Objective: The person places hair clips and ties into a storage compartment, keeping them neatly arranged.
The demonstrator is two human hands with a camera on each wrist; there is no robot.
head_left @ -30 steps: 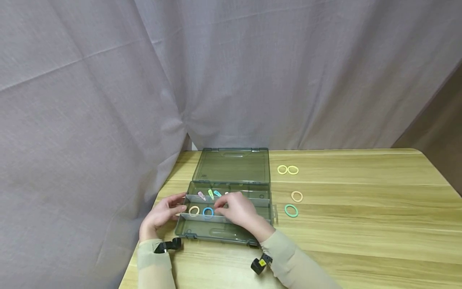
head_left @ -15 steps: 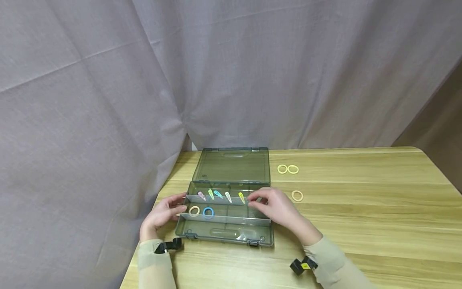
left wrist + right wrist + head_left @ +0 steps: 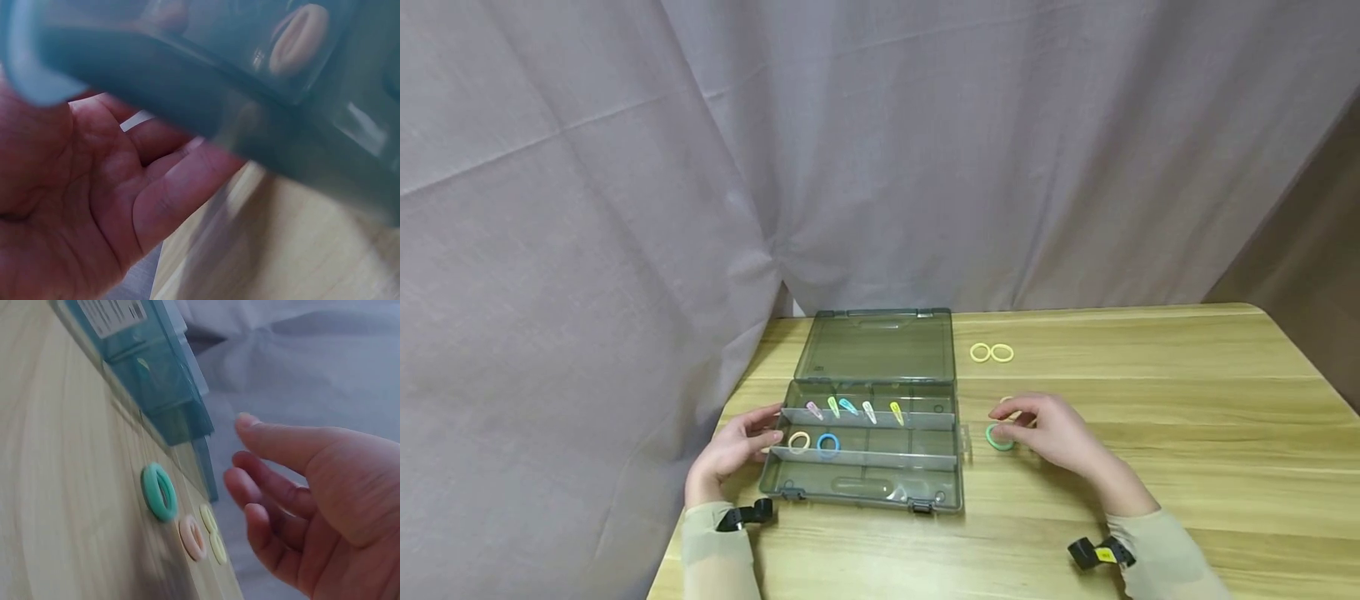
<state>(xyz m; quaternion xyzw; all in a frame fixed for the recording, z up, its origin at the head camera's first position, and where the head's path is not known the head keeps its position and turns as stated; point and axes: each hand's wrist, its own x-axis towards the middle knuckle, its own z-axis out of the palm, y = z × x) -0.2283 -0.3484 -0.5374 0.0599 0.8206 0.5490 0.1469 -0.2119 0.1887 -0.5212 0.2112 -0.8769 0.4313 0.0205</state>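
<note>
Left hand on an open divided box, right hand over a green ring.
The left hand grips the left end of the box, its thumb at the edge. In the middle row lie a cream ring and a blue ring; five clips line the rear divider. Right of the box, the surface bears two yellow rings toward the back, the green ring and a peach ring. The right hand holds nothing, thumb and loosely bent fingers apart, above the green ring.
</note>
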